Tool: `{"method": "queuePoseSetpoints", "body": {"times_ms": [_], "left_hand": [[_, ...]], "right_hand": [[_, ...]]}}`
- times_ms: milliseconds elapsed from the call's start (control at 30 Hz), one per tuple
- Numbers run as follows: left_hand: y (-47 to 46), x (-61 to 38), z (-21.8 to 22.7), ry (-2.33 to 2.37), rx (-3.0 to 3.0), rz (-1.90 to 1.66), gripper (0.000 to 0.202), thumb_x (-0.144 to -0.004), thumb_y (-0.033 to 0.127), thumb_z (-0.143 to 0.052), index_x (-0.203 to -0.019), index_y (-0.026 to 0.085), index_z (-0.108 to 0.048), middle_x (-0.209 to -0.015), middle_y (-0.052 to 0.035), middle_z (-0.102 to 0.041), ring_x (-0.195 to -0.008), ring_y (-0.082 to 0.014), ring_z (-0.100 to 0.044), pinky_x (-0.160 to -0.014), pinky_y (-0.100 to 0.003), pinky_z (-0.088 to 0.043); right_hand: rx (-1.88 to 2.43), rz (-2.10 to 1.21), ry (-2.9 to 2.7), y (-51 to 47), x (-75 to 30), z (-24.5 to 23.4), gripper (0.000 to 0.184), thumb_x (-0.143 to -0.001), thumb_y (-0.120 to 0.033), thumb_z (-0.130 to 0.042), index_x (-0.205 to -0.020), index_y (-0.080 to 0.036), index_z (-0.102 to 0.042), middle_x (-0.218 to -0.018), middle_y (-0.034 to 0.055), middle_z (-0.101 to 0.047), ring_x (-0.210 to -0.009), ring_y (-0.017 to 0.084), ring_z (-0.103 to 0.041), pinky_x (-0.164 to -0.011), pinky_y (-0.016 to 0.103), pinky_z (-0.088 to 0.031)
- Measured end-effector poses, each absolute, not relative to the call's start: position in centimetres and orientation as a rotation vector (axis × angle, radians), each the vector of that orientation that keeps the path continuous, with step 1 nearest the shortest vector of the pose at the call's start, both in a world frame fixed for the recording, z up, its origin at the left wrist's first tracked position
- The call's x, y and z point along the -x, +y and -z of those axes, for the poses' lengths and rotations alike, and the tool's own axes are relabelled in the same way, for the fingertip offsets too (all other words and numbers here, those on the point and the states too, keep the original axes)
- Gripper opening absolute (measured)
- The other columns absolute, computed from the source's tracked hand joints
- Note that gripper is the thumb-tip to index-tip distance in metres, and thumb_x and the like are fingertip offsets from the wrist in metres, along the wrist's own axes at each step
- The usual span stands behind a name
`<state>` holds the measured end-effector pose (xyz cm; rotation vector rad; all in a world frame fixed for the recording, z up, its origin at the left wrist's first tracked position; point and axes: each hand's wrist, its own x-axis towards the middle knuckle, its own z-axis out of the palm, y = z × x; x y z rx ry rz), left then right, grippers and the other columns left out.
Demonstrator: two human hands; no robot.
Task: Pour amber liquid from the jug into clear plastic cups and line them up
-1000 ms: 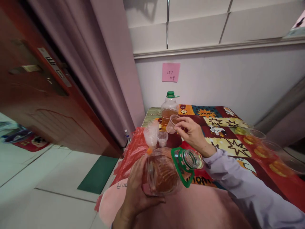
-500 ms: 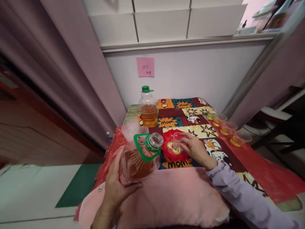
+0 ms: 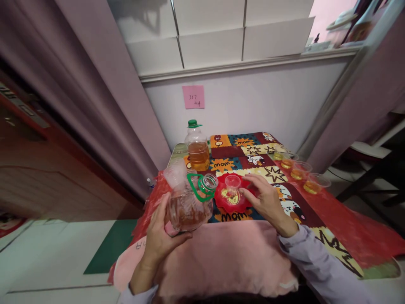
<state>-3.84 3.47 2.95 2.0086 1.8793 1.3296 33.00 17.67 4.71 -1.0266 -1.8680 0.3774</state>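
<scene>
My left hand (image 3: pixel 161 238) is wrapped round the body of a clear plastic jug (image 3: pixel 190 211) with a green handle. The jug leans to the right, uncapped, with amber liquid inside. Just right of its mouth, a small clear plastic cup (image 3: pixel 233 184) stands on a red scalloped plate (image 3: pixel 223 203). My right hand (image 3: pixel 264 200) is beside the cup, thumb and fingers apart, with nothing held. Behind the jug, partly hidden by it, are stacked clear cups (image 3: pixel 175 173).
A second jug (image 3: pixel 198 154) of amber liquid with a green cap stands at the back left. Several cups of yellow liquid (image 3: pixel 300 171) line the right side. Patterned mats (image 3: pixel 228 164) cover the table, and a pink cloth (image 3: pixel 228 257) lies along the front.
My right hand has let go of the cup and drawn slightly right, its fingers opening. The jug in my left hand now tilts further toward the cup.
</scene>
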Motion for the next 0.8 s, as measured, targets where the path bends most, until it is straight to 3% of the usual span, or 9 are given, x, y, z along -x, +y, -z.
{"method": "queuePoseSetpoints", "body": {"times_ms": [100, 233, 300, 500, 667, 800], "left_hand": [[3.5, 3.6, -3.1, 1.891, -2.023, -1.308, 0.134, -0.066, 0.075, -0.098, -0.176, 0.030, -0.038, -0.177, -0.0232, -0.050, -0.163, -0.0489, -0.047, -0.132, -0.072, -0.040], [3.2, 2.9, -3.7, 1.935, -2.007, -1.249, 0.135, -0.066, 0.076, -0.098, -0.176, 0.027, -0.038, -0.176, -0.0250, -0.051, -0.163, -0.0495, -0.048, -0.131, -0.072, -0.040], [3.1, 2.6, -3.9, 1.933, -2.053, -1.232, 0.135, -0.066, 0.076, -0.098, -0.176, 0.026, -0.038, -0.175, -0.0253, -0.052, -0.161, -0.0495, -0.050, -0.130, -0.072, -0.042], [3.3, 2.0, -3.8, 1.950, -2.199, -1.269, 0.139, -0.066, 0.084, -0.093, -0.178, 0.028, -0.033, -0.170, -0.0241, -0.058, -0.154, -0.0490, -0.059, -0.122, -0.069, -0.052], [3.8, 1.4, -3.7, 1.960, -2.247, -1.223, 0.135, -0.070, 0.091, -0.084, -0.178, 0.026, -0.033, -0.170, -0.0242, -0.058, -0.154, -0.0466, -0.059, -0.123, -0.065, -0.052], [3.7, 1.6, -4.3, 1.960, -2.190, -1.144, 0.145, -0.062, 0.102, -0.075, -0.178, 0.024, -0.034, -0.175, -0.0259, -0.052, -0.160, -0.0501, -0.052, -0.128, -0.072, -0.043]], "right_hand": [[0.900, -0.887, -1.702, 14.9, -31.3, -5.4, 0.045, -0.105, -0.061, -0.072, -0.134, -0.026, -0.075, -0.124, 0.0137, -0.082, -0.109, 0.030, -0.082, -0.096, 0.048, -0.069], [0.718, -1.334, -1.535, 11.6, -26.9, -5.7, 0.094, -0.081, -0.074, -0.092, -0.156, -0.029, -0.060, -0.159, 0.0181, -0.067, -0.145, 0.041, -0.068, -0.119, 0.061, -0.058], [0.615, -1.454, -1.474, 10.7, -24.7, -6.1, 0.106, -0.072, -0.073, -0.099, -0.158, -0.029, -0.057, -0.163, 0.0186, -0.064, -0.150, 0.043, -0.063, -0.123, 0.062, -0.055], [0.453, -1.600, -1.269, 11.2, -21.5, -7.5, 0.078, -0.088, -0.063, -0.091, -0.151, -0.032, -0.058, -0.146, 0.0128, -0.076, -0.133, 0.036, -0.075, -0.117, 0.054, -0.060], [0.588, -1.587, -1.288, 12.7, -21.3, -6.4, 0.076, -0.084, -0.068, -0.090, -0.144, -0.029, -0.065, -0.138, 0.0138, -0.080, -0.128, 0.038, -0.077, -0.110, 0.058, -0.063], [0.653, -1.548, -1.310, 14.0, -21.3, -5.5, 0.073, -0.084, -0.071, -0.089, -0.138, -0.026, -0.071, -0.135, 0.0146, -0.082, -0.126, 0.040, -0.078, -0.109, 0.059, -0.063]]}}
